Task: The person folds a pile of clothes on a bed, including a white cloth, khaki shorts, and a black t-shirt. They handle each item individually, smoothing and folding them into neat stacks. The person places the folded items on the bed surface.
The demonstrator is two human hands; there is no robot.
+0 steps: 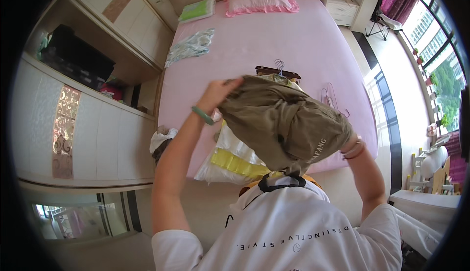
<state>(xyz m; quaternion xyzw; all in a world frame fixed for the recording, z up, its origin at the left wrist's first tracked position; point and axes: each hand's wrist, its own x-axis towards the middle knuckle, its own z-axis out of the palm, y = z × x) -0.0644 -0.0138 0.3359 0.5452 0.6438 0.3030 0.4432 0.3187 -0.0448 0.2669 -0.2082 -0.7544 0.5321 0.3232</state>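
Observation:
An olive-brown garment (289, 117) with pale printing near one end is stretched between my hands above the bed. At its upper left corner my left hand (223, 92), a green bangle on the wrist, is closed on the cloth. My right hand (351, 143) grips the opposite end, its fingers partly hidden by the fabric. The folds hide whether it is trousers or a top. Just beyond it, dark clip hangers (276, 70) with metal hooks lie on the bed with light cloth beside them. Under its near left side lies a white and yellow garment (235, 161).
The pink-sheeted bed (274, 38) bears a frilled pillow (259, 0), a folded green and white cloth (197, 10), a crumpled patterned garment (191, 47) and thin pink hangers (333, 102). White cabinets (93, 134) line the left; a nightstand (339, 7) stands far right.

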